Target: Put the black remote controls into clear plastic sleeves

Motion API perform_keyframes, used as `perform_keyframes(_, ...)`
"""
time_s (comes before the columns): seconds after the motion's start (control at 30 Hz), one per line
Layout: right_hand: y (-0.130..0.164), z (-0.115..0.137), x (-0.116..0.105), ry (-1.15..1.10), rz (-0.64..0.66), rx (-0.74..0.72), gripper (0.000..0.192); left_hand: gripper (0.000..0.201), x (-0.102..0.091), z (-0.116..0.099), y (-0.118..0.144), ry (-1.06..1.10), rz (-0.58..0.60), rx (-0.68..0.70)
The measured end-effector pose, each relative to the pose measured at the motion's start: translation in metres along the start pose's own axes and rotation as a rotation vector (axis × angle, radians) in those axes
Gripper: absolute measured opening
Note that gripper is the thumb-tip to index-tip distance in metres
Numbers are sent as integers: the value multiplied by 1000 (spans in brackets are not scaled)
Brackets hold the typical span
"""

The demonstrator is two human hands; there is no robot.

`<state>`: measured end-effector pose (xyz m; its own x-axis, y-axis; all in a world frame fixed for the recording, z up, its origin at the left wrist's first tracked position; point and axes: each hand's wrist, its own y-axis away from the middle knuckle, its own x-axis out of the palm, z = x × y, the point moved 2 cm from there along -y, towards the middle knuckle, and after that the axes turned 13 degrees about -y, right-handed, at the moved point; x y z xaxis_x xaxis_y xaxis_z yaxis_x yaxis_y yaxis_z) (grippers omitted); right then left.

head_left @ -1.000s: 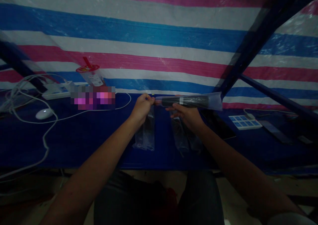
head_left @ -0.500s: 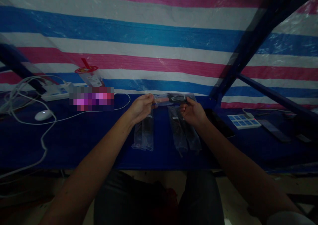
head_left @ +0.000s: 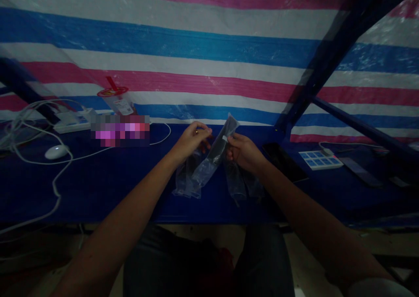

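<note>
While right fingers (head_left: 236, 141) pinch the packet (head_left: 216, 152) near its unreadable white label (head_left: 224, 138), left fingers (head_left: 205, 133) spread loosely.

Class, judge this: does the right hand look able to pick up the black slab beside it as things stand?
Probably not yet: the right hand grips a bag. Otherwise, nothing seems to lie on the slab, just beyond the wrist.

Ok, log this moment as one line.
right hand: pinching clear bag, dark item inside, held slanted | left hand: beside it, contact unclear | blue table: more bags lying near both hands
</note>
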<state>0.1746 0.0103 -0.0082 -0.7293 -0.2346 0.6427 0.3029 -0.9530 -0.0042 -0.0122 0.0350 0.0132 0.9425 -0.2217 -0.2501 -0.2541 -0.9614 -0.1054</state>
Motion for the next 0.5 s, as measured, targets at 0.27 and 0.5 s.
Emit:
perform_keyframes(0.27, -4, -12, -4, 129, -90, -31, 62, 69, 3, 8, 3, -402, 86, 119)
perform_keyframes(0.5, -11, 0, -15, 398, -276, -217, 32, 26, 7, 10, 3, -1021, -55, 207)
